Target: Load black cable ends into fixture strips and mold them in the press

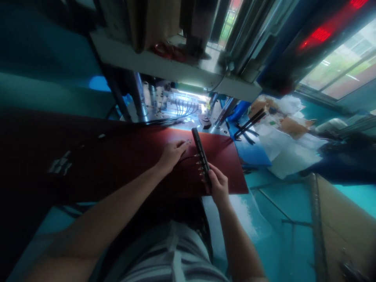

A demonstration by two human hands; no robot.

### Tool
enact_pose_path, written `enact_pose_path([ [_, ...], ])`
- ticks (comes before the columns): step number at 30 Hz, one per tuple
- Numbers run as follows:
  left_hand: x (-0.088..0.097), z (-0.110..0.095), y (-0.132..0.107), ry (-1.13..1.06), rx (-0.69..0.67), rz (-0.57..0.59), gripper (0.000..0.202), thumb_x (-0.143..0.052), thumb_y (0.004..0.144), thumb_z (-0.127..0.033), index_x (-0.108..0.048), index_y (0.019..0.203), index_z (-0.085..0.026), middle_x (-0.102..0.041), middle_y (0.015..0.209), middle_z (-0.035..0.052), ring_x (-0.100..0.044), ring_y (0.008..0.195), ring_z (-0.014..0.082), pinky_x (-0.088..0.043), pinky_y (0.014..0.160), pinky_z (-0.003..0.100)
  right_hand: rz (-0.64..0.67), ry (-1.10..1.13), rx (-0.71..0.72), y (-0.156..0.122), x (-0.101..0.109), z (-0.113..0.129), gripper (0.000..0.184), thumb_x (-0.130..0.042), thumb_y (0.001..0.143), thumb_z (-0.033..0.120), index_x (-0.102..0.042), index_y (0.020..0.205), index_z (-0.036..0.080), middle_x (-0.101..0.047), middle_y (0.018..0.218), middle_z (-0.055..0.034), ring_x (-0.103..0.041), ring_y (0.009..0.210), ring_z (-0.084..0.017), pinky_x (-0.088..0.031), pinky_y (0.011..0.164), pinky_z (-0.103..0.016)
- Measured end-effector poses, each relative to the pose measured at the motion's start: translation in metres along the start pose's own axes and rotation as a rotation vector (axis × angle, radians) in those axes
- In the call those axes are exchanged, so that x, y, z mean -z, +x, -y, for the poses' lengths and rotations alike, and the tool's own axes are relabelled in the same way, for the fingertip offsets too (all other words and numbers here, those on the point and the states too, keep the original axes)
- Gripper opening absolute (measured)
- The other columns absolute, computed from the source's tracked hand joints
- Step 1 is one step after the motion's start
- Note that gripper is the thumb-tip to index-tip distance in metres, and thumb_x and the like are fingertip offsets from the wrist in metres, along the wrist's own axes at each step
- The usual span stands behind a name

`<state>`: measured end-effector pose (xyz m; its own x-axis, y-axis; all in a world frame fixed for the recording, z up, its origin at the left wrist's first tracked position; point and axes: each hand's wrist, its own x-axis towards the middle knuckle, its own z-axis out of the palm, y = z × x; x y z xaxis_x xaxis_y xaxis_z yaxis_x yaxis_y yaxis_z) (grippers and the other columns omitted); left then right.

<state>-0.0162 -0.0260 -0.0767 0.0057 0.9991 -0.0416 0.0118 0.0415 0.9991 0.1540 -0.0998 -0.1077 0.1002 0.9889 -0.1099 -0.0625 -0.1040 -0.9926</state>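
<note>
My right hand [219, 183] grips the lower end of a long black slotted bar [200, 150], thumb on its upper face. The bar stands tilted above the reddish-brown tabletop [152, 156]. Several small metal-tipped pieces stick out along its left side, and a thin dark cable [186, 158] runs left from one of them. To the left of the bar, my left hand [173, 153] has its fingers drawn together. Tiny shiny bits show at those fingertips, too small to name. The left hand is apart from the bar.
Beyond the tabletop stands a press-like machine with metal posts [139, 96] and a lit bed; dark cables [173, 118] trail from it leftward. Black bars [249, 123] rest on a blue surface at right, beside crumpled white wrapping [293, 145]. A cardboard box [343, 223] stands lower right.
</note>
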Motion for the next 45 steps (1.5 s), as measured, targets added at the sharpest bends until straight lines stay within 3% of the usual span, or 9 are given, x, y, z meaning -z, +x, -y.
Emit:
enact_pose_path([
  [3, 0.002, -0.001, 0.001, -0.07, 0.074, 0.028, 0.027, -0.058, 0.071, -0.04, -0.058, 0.065, -0.014, -0.042, 0.047, -0.0058, -0.035, 0.043, 0.0069, -0.024, 0.043, 0.021, -0.022, 0.037, -0.019, 0.001, 0.002, 0.0, 0.049, -0.063, 0.074, 0.047, -0.064, 0.112, 0.016, -0.063, 0.06, -0.0006, -0.047, 0.037, -0.009, -0.032, 0.029, -0.018],
  [8, 0.0, -0.001, 0.001, -0.069, 0.185, 0.166, 0.025, -0.067, 0.059, -0.035, -0.059, 0.061, -0.012, -0.053, 0.054, -0.0029, -0.047, 0.051, 0.0092, -0.034, 0.051, 0.02, 0.014, 0.004, -0.053, 0.0, 0.005, 0.001, 0.048, -0.061, 0.076, 0.047, -0.064, 0.114, 0.018, -0.062, 0.056, 0.0005, -0.045, 0.036, -0.008, -0.032, 0.031, -0.019],
  [17, 0.002, 0.002, 0.009, -0.08, 0.232, 0.197, 0.021, -0.067, 0.058, -0.032, -0.062, 0.064, -0.012, -0.056, 0.055, -0.0006, -0.049, 0.051, 0.0105, -0.034, 0.049, 0.021, 0.027, -0.028, -0.074, 0.002, 0.005, 0.007, 0.046, -0.063, 0.073, 0.048, -0.066, 0.109, 0.019, -0.063, 0.058, -0.0005, -0.044, 0.035, -0.008, -0.033, 0.031, -0.02],
  [22, -0.002, 0.004, 0.013, -0.079, 0.203, 0.167, 0.018, -0.065, 0.057, -0.029, -0.057, 0.058, -0.013, -0.053, 0.054, -0.0019, -0.045, 0.049, 0.0084, -0.031, 0.047, 0.02, 0.084, -0.137, -0.005, 0.002, 0.004, 0.006, 0.045, -0.058, 0.078, 0.047, -0.063, 0.115, 0.021, -0.061, 0.057, 0.0011, -0.044, 0.035, -0.007, -0.034, 0.032, -0.019],
  [26, 0.0, 0.003, 0.009, -0.062, 0.164, 0.157, 0.024, -0.066, 0.06, -0.033, -0.053, 0.056, -0.013, -0.048, 0.05, -0.0046, -0.038, 0.044, 0.0054, -0.025, 0.045, 0.019, 0.113, -0.156, 0.011, 0.002, 0.003, 0.005, 0.043, -0.058, 0.08, 0.046, -0.063, 0.114, 0.021, -0.062, 0.061, 0.0004, -0.044, 0.036, -0.007, -0.034, 0.033, -0.019],
  [31, 0.009, 0.001, 0.003, -0.265, 0.316, 0.233, 0.037, -0.058, 0.069, -0.05, -0.056, 0.063, -0.013, -0.05, 0.051, -0.0022, -0.04, 0.043, 0.007, -0.024, 0.042, 0.02, 0.072, -0.071, -0.047, 0.002, 0.005, 0.004, 0.043, -0.061, 0.077, 0.047, -0.065, 0.111, 0.02, -0.062, 0.058, 0.0002, -0.043, 0.035, -0.008, -0.032, 0.031, -0.019],
  [35, 0.01, 0.001, 0.004, -0.343, 0.406, 0.193, 0.026, -0.06, 0.07, -0.039, -0.056, 0.07, -0.014, -0.056, 0.06, -0.0004, -0.049, 0.049, 0.0081, -0.028, 0.042, 0.018, 0.066, -0.056, -0.068, 0.003, 0.007, 0.004, 0.044, -0.062, 0.076, 0.046, -0.065, 0.111, 0.02, -0.064, 0.06, -0.0001, -0.046, 0.037, -0.008, -0.033, 0.032, -0.019],
  [40, 0.012, -0.003, 0.006, -0.153, 0.367, 0.205, 0.02, -0.06, 0.071, -0.033, -0.055, 0.069, -0.014, -0.04, 0.049, -0.006, -0.029, 0.037, 0.0032, -0.013, 0.037, 0.017, 0.052, -0.052, -0.092, 0.001, 0.005, 0.009, 0.045, -0.063, 0.074, 0.046, -0.066, 0.111, 0.02, -0.068, 0.067, -0.0013, -0.051, 0.041, -0.01, -0.037, 0.035, -0.02],
  [45, 0.014, -0.002, 0.006, -0.193, 0.342, 0.209, 0.027, -0.051, 0.076, -0.041, -0.052, 0.069, -0.015, -0.042, 0.053, -0.0048, -0.029, 0.037, 0.004, -0.016, 0.036, 0.019, 0.048, -0.039, -0.095, 0.0, 0.003, 0.011, 0.044, -0.064, 0.074, 0.046, -0.067, 0.109, 0.02, -0.067, 0.065, -0.0008, -0.051, 0.042, -0.01, -0.038, 0.036, -0.02],
])
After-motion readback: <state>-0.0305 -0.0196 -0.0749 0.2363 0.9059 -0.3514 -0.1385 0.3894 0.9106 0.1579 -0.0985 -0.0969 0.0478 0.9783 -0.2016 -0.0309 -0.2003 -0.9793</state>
